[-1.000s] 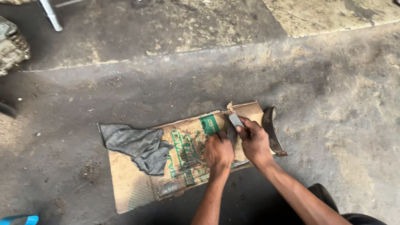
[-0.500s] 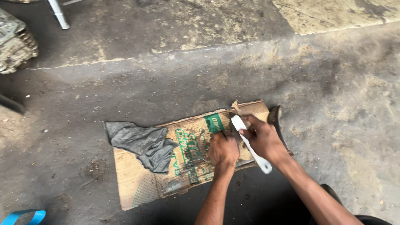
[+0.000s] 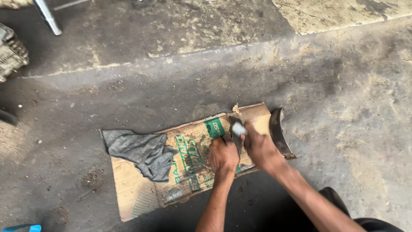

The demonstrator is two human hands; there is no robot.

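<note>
Both hands meet near the middle of the frame. Left hand point(image 3: 223, 154) presses a dark curved metal piece point(image 3: 235, 131) onto cardboard point(image 3: 141, 193); right hand point(image 3: 260, 149) grips a small pale tool point(image 3: 238, 129). It looks hard, heavy and greasy, best held by its edges.

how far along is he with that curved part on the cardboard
Done: cardboard and grey rag are laid out. In hand: left hand steadies a dark curved piece while the right hand works a pale tool on it. Left: another curved piece lies untouched beside them.
</note>
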